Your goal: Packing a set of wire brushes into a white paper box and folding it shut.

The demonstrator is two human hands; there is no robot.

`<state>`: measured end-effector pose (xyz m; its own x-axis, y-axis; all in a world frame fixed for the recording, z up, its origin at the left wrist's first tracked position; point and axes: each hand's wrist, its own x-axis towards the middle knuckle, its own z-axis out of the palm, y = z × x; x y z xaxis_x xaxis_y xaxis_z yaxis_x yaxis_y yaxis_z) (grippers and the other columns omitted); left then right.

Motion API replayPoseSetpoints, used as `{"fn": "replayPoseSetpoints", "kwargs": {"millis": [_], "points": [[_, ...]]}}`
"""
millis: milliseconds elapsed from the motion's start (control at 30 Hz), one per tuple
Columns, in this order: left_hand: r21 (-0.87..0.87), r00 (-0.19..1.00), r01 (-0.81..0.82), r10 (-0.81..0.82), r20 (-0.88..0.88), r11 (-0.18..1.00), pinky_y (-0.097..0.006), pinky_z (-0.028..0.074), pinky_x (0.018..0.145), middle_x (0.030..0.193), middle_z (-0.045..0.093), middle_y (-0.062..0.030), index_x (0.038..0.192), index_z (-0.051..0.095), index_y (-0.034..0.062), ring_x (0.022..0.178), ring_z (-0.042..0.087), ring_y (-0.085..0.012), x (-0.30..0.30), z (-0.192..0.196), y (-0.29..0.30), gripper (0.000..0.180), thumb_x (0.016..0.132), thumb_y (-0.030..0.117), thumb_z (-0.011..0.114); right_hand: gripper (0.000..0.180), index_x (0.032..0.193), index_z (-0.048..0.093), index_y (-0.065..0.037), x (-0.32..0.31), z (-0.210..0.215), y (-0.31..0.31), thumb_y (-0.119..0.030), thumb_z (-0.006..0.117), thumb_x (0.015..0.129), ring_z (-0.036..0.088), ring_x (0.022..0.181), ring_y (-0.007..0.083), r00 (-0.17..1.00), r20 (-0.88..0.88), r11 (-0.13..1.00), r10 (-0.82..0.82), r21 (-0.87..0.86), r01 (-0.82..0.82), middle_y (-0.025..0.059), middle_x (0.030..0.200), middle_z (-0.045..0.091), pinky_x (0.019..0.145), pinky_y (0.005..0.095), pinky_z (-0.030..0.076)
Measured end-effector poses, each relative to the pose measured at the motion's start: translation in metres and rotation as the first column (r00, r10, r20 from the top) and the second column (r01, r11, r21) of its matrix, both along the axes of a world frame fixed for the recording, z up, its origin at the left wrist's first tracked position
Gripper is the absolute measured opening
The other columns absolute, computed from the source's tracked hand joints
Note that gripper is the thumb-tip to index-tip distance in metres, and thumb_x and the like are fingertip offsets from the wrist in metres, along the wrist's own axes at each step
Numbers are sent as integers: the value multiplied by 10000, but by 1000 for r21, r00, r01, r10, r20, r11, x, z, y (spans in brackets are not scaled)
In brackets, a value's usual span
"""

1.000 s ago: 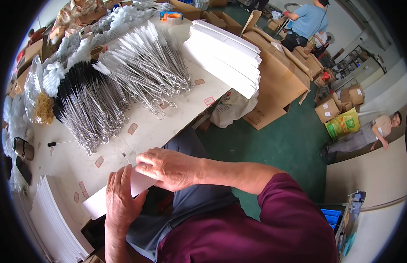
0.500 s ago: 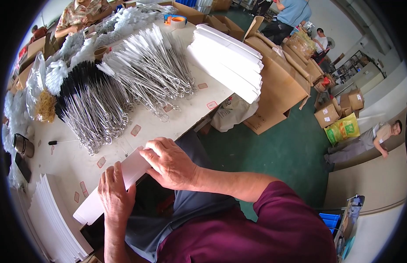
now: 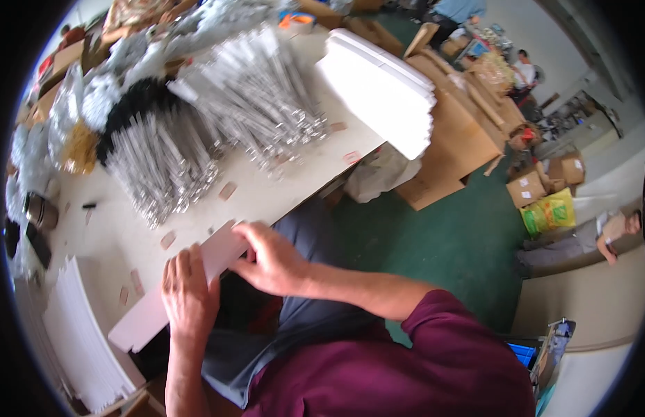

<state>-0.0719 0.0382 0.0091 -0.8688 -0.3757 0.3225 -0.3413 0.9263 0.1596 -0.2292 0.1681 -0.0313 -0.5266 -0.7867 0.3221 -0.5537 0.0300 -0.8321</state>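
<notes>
A long, narrow white paper carton lies slantwise over the table's near edge, its lower left end jutting past my left hand. My left hand grips its middle, fingers over the top and thumb along the near side. At the upper right end, my right hand pinches the carton's edge between thumb and fingers. Beyond the hands lie two piles of wire brushes with looped metal handles: black-bristled brushes on the left, white-bristled brushes beside them. Whether the carton's ends are folded in cannot be made out.
Flat white cartons are stacked at the near left and far right. One loose black brush lies near a metal flask. A large cardboard box stands right of the table. Other people are in the background.
The view has tilted and blurred slightly. My right hand's fingers have drawn back from over the carton's upper end to its edge, so more of that end shows. The left hand keeps its grip.
</notes>
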Motion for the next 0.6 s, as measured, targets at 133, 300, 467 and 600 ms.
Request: {"fn": "replayPoseSetpoints", "kwargs": {"millis": [133,300,467,600], "points": [[73,999,43,-41,-17,996,-490,520,947,1180,627,-218,1337,574,-43,1078,625,-404,2,-5,-1,671,734,145,799,447,1248,630,75,-17,7,5,-109,786,872,717,781,162,984,178,997,29,60,-41,144,945,738,708,321,583],[88,1000,22,-20,-17,996,-479,527,941,1178,632,-200,1341,568,-36,1071,637,-384,0,-10,-1,698,714,136,821,425,1199,648,82,-28,8,8,-201,802,922,742,898,220,877,468,981,108,90,-169,166,1026,750,824,347,606],[49,999,47,-46,-29,998,-470,530,949,1215,635,-192,1355,552,-25,1077,645,-373,3,-13,-5,720,709,128,830,421,1228,624,91,-28,26,5,-188,778,953,717,868,162,808,572,963,138,112,-244,144,1050,739,782,313,600],[63,999,45,-44,-9,997,-469,531,956,1231,635,-194,1357,552,-22,1087,645,-373,3,-12,-6,722,708,126,832,380,1227,634,76,-31,41,3,-197,745,987,649,713,95,703,707,950,73,166,-266,93,972,715,603,252,556]]}}
